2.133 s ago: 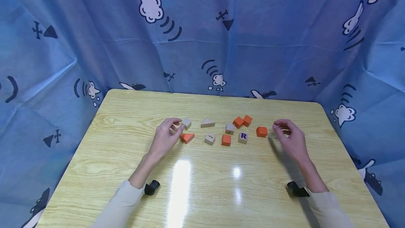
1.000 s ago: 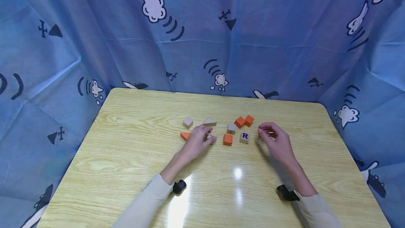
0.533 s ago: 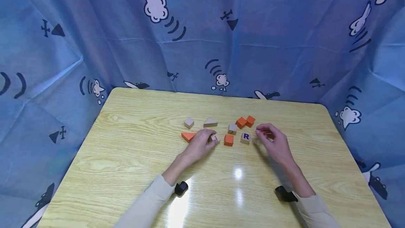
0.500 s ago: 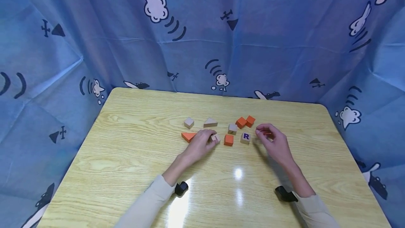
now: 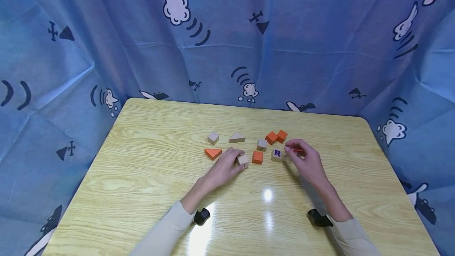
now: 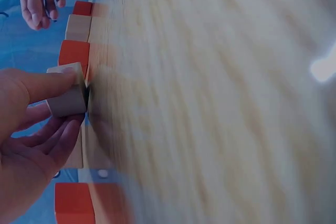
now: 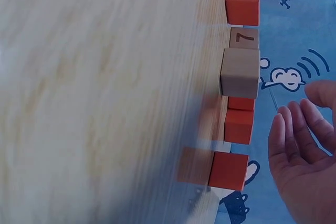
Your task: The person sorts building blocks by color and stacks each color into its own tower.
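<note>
My left hand [image 5: 222,169] pinches a natural wood cube [image 5: 243,160] between thumb and fingers. In the left wrist view the thumb lies across the face of this cube [image 6: 67,100], and the fingers curl under its other side. My right hand [image 5: 306,163] hovers by the cube marked R [image 5: 276,155], its fingers loosely bent and holding nothing. In the right wrist view that hand [image 7: 310,145] is apart from the nearest orange cube [image 7: 229,171], which the hand mostly covers in the head view. Left of my left hand lies an orange triangular block [image 5: 213,153].
Between the hands sit an orange cube [image 5: 257,157] and a wood cube [image 5: 262,144]. Two orange cubes [image 5: 271,138] touch farther back. A wood triangle [image 5: 237,138] and another wood cube [image 5: 213,138] lie behind my left hand. Blue printed cloth [image 5: 227,42] hangs behind the table [image 5: 149,149].
My left hand has moved right from beside the far-left wood cube, taken hold of another and shifted it towards the near edge, tilting it. My right hand has drifted left, over an orange cube.
</note>
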The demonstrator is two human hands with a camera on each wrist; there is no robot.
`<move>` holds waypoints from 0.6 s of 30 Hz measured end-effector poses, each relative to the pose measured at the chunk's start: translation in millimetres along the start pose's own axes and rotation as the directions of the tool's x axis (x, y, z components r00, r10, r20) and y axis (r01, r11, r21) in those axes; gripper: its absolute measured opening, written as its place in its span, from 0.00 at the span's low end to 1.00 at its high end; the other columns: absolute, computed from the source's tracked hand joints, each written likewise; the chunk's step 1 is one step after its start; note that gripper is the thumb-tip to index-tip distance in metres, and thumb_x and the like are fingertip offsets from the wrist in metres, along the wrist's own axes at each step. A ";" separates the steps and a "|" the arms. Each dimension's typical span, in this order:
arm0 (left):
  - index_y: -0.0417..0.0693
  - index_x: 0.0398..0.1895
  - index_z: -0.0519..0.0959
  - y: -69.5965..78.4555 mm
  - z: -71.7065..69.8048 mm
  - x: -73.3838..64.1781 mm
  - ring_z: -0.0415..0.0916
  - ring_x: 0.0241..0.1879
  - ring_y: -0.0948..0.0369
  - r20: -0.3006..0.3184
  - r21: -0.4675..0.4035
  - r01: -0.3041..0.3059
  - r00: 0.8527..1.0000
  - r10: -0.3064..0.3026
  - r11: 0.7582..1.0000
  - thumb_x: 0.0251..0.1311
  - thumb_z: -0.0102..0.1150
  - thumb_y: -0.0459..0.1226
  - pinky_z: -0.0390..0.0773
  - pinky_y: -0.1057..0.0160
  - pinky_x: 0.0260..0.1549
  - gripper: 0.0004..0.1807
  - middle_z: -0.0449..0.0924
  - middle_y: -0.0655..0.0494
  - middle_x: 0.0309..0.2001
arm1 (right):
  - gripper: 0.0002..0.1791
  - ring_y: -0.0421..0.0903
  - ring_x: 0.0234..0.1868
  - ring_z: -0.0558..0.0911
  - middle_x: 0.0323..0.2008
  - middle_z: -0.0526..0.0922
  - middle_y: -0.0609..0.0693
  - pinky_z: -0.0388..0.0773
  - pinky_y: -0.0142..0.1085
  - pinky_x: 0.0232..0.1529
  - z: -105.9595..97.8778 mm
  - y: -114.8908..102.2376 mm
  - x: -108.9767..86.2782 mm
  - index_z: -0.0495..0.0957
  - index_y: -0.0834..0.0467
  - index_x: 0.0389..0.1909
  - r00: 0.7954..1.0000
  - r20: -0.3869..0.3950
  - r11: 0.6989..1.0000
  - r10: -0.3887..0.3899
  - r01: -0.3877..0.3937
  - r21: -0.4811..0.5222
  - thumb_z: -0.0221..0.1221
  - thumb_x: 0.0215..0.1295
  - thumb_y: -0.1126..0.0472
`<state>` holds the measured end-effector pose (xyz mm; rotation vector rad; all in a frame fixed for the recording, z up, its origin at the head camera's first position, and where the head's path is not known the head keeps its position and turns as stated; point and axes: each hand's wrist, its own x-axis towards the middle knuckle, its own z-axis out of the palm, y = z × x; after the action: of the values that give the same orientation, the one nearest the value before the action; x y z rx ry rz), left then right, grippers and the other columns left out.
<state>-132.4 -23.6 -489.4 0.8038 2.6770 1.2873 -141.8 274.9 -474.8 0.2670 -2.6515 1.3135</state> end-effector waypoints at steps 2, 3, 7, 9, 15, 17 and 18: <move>0.34 0.59 0.78 0.2 -1.7 -3.5 0.75 0.43 0.58 0.005 0.011 0.005 1.000 -0.005 1.000 0.65 0.69 0.33 0.78 0.66 0.42 0.21 0.80 0.47 0.49 | 0.13 0.41 0.45 0.79 0.45 0.84 0.52 0.75 0.22 0.47 0.4 -1.3 0.5 0.81 0.61 0.52 1.000 0.006 1.000 0.002 -0.002 -0.003 0.61 0.76 0.57; 0.34 0.58 0.78 0.4 -2.9 -5.2 0.76 0.45 0.58 0.011 0.017 0.007 1.000 -0.007 1.000 0.64 0.70 0.32 0.79 0.65 0.44 0.21 0.80 0.47 0.49 | 0.13 0.41 0.45 0.79 0.45 0.84 0.52 0.75 0.22 0.47 0.6 -2.0 0.6 0.81 0.61 0.52 1.000 0.009 1.000 0.002 -0.002 -0.003 0.61 0.76 0.57; 0.36 0.55 0.80 0.6 -7.8 -12.5 0.79 0.52 0.53 0.033 0.022 0.001 0.999 -0.001 1.000 0.61 0.71 0.29 0.80 0.59 0.53 0.19 0.83 0.45 0.52 | 0.13 0.40 0.44 0.79 0.44 0.84 0.52 0.76 0.22 0.46 0.3 -3.9 0.1 0.81 0.61 0.52 1.000 0.012 1.000 -0.003 0.003 -0.006 0.61 0.76 0.57; 0.36 0.55 0.80 0.1 -10.5 -16.6 0.79 0.55 0.53 0.041 0.022 0.008 0.999 -0.009 1.000 0.61 0.71 0.28 0.78 0.55 0.57 0.19 0.83 0.46 0.53 | 0.12 0.43 0.44 0.80 0.44 0.84 0.55 0.76 0.23 0.46 -0.4 -12.4 -1.0 0.80 0.63 0.53 1.000 0.012 1.000 -0.010 0.010 -0.001 0.61 0.75 0.61; 0.39 0.53 0.80 -3.9 -20.0 -31.8 0.79 0.56 0.52 0.043 0.010 0.028 0.999 -0.029 1.000 0.60 0.72 0.28 0.78 0.54 0.57 0.18 0.83 0.48 0.53 | 0.13 0.44 0.45 0.80 0.46 0.85 0.55 0.76 0.23 0.46 3.4 -4.7 1.6 0.79 0.64 0.54 0.999 0.014 0.999 -0.034 0.034 -0.006 0.63 0.73 0.63; 0.38 0.53 0.80 -5.6 -23.7 -37.5 0.79 0.55 0.53 0.047 -0.007 0.033 0.998 -0.033 0.999 0.59 0.72 0.27 0.80 0.54 0.55 0.18 0.83 0.48 0.53 | 0.14 0.43 0.47 0.80 0.48 0.84 0.56 0.77 0.25 0.47 4.1 -1.1 2.0 0.79 0.64 0.55 0.999 0.022 0.999 -0.043 0.043 -0.016 0.63 0.73 0.62; 0.39 0.53 0.80 -6.8 -25.3 -40.4 0.80 0.54 0.54 0.048 -0.012 0.039 0.998 -0.038 0.999 0.59 0.72 0.27 0.80 0.55 0.54 0.18 0.83 0.49 0.52 | 0.15 0.45 0.48 0.81 0.49 0.84 0.56 0.78 0.27 0.48 4.4 -0.7 1.9 0.79 0.64 0.55 0.998 0.028 0.999 -0.047 0.048 -0.023 0.64 0.72 0.62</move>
<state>-107.5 -64.5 -484.7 0.7681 2.6309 1.2589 -143.7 270.8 -476.5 0.3454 -2.6642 1.2729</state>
